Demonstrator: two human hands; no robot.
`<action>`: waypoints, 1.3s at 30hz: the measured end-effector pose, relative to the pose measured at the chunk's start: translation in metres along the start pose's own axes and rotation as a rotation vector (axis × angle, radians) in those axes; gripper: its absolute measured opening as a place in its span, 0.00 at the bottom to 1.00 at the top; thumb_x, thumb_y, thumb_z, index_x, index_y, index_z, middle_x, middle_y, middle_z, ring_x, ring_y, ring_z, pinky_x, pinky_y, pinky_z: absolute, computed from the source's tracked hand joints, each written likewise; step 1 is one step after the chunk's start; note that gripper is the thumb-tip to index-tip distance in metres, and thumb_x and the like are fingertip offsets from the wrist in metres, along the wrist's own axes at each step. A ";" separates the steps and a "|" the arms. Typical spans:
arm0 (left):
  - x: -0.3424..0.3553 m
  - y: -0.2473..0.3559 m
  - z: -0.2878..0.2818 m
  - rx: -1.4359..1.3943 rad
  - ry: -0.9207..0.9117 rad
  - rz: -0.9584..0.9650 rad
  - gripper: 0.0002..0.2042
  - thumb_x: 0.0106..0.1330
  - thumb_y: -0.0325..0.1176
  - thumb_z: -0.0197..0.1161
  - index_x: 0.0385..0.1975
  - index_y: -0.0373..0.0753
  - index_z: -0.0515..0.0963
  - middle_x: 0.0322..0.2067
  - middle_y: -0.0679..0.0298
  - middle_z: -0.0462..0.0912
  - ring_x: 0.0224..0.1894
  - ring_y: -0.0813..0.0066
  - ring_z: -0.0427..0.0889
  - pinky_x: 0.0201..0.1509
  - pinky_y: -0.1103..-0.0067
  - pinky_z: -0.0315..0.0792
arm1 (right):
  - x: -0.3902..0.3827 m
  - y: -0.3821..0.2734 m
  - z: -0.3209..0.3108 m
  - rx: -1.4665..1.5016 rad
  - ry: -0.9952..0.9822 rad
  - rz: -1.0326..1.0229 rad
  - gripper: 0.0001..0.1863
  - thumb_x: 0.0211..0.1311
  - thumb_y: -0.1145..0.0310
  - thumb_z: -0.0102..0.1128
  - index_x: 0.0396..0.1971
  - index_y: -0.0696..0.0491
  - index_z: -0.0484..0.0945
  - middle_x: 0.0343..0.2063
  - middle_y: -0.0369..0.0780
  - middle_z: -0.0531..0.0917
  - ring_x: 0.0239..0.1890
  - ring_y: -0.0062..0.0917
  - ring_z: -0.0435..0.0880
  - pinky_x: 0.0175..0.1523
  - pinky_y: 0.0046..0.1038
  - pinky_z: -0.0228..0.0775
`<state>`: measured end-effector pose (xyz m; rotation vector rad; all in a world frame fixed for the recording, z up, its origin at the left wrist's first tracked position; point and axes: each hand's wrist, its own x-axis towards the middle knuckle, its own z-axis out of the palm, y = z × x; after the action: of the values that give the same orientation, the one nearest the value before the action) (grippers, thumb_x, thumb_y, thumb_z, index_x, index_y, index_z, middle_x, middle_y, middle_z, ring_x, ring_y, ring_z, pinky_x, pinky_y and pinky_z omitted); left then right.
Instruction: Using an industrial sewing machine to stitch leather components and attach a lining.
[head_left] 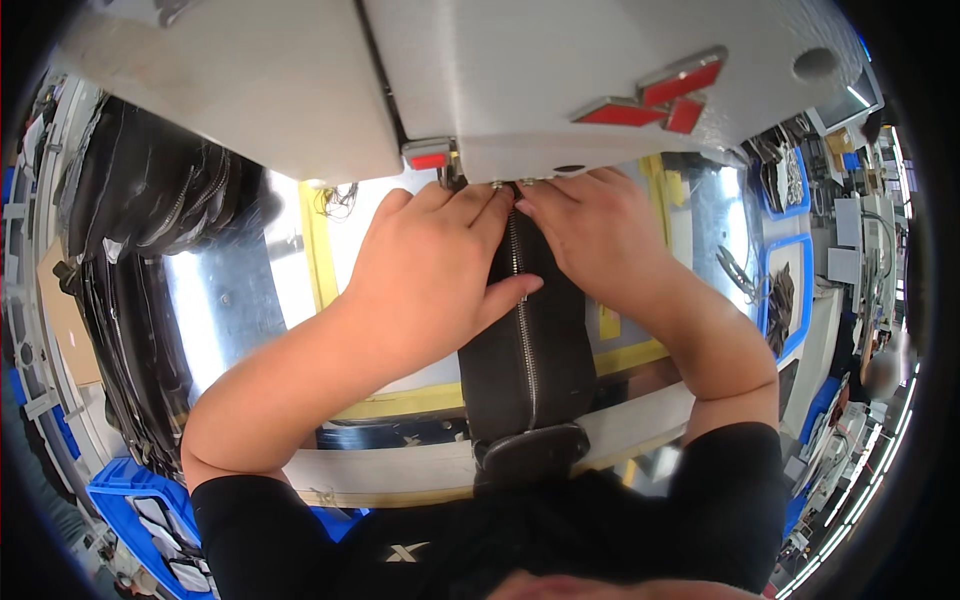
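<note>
A grey sewing machine head with red emblems spans the top, its presser foot partly hidden by fingers. Under it runs a long black fabric strip with a silver zipper along its middle. My left hand presses on the strip, fingertips bent beside the foot and thumb lying by the zipper. My right hand holds the strip's right side at the top, thumb and bent fingers close to the zipper's upper end. A dark rounded piece is at the strip's near end.
Stacked black pieces lie at the left. Blue trays with dark items and scissors sit at the right. A blue bin holds pieces at lower left. Yellow tape edges the work plate. A blurred person is far right.
</note>
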<state>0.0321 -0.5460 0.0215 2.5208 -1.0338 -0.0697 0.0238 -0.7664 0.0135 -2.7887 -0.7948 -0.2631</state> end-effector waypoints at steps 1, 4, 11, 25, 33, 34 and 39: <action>-0.002 0.003 0.000 0.002 -0.001 0.003 0.36 0.59 0.54 0.75 0.60 0.30 0.80 0.58 0.51 0.85 0.53 0.54 0.84 0.60 0.64 0.74 | -0.002 0.001 -0.002 0.014 0.006 -0.016 0.15 0.66 0.66 0.64 0.48 0.58 0.85 0.43 0.41 0.87 0.47 0.35 0.87 0.54 0.38 0.79; -0.008 0.010 0.008 0.057 -0.024 0.028 0.45 0.58 0.61 0.74 0.64 0.26 0.75 0.63 0.47 0.79 0.60 0.51 0.80 0.65 0.63 0.72 | -0.010 0.002 -0.002 0.012 0.006 -0.052 0.20 0.65 0.61 0.67 0.51 0.59 0.83 0.46 0.43 0.86 0.49 0.36 0.87 0.56 0.38 0.79; -0.015 0.013 0.021 0.157 -0.023 0.067 0.55 0.57 0.68 0.69 0.70 0.19 0.65 0.67 0.36 0.71 0.71 0.41 0.71 0.77 0.60 0.64 | -0.020 -0.005 -0.006 -0.050 -0.048 -0.141 0.39 0.60 0.45 0.69 0.57 0.67 0.79 0.58 0.51 0.83 0.61 0.43 0.83 0.65 0.40 0.75; -0.019 0.014 0.024 0.210 -0.100 0.066 0.61 0.54 0.74 0.65 0.72 0.18 0.63 0.69 0.35 0.70 0.76 0.42 0.65 0.81 0.58 0.60 | -0.030 -0.020 -0.005 -0.084 -0.175 -0.076 0.52 0.63 0.37 0.63 0.67 0.73 0.69 0.67 0.63 0.73 0.70 0.54 0.73 0.75 0.48 0.64; -0.014 0.014 0.022 0.194 -0.052 0.070 0.61 0.50 0.72 0.69 0.70 0.18 0.66 0.67 0.37 0.72 0.73 0.42 0.69 0.79 0.59 0.61 | -0.027 -0.015 -0.008 -0.012 -0.153 -0.058 0.52 0.61 0.40 0.68 0.67 0.73 0.68 0.66 0.62 0.73 0.70 0.54 0.72 0.75 0.47 0.65; -0.013 0.013 0.021 0.194 -0.052 0.070 0.61 0.50 0.72 0.69 0.70 0.18 0.66 0.67 0.37 0.72 0.73 0.42 0.69 0.79 0.59 0.61 | -0.026 -0.013 -0.008 0.004 -0.142 -0.058 0.51 0.59 0.40 0.69 0.66 0.72 0.69 0.65 0.61 0.74 0.69 0.53 0.74 0.74 0.46 0.66; -0.005 0.008 0.017 0.115 0.008 0.078 0.63 0.42 0.71 0.76 0.67 0.18 0.67 0.61 0.36 0.74 0.63 0.40 0.75 0.71 0.59 0.68 | -0.019 -0.008 -0.012 0.042 -0.108 -0.060 0.50 0.54 0.39 0.72 0.63 0.70 0.72 0.62 0.57 0.77 0.63 0.48 0.78 0.69 0.44 0.70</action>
<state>0.0200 -0.5536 0.0086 2.5771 -1.1618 0.0234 0.0019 -0.7727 0.0222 -2.7620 -0.8996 -0.1051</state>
